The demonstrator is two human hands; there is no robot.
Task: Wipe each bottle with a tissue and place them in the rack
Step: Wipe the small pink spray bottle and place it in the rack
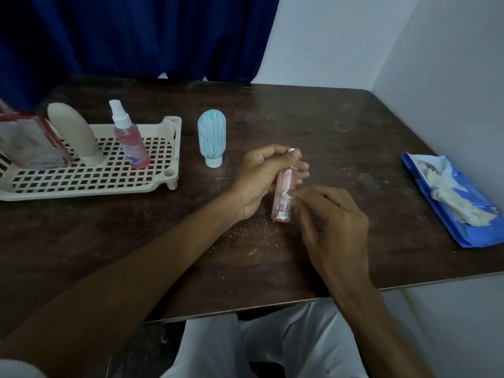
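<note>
Left hand (pixel 259 175): I see its fingers curled round the upper part of the small pink bottle (pixel 283 197), with fingertips up at the cap.
Right hand (pixel 334 227): it pinches a small wad of white tissue (pixel 288 194) and presses it against the bottle's side, about halfway up.
Small pink bottle: clear pink, roughly upright and tilted slightly, held between both hands over the middle of the table (pixel 327 118). I cannot tell whether its base touches the tabletop.
Rack (pixel 90 175): cream plastic with a grid floor, at the table's left side, well apart from the hands.
Pink spray bottle (pixel 131 140): stands in the rack, leaning a little, with a white spray top.
Beige tube (pixel 79 135): stands cap-down in the rack, to the left of the spray bottle.
Clear item with red edges (pixel 30 143): at the rack's left end; from my view it is too blurred to identify.
Blue tube (pixel 212 137): stands on its white cap on the table, just right of the rack and beyond the left hand.
Tissue pack (pixel 452 203): a blue wrapper torn open, with white tissue showing, lying at the table's right edge.
Tabletop: dark wood, with pale crumbs scattered in front of the hands.
Curtain (pixel 136 34): dark blue, hanging behind the table.
</note>
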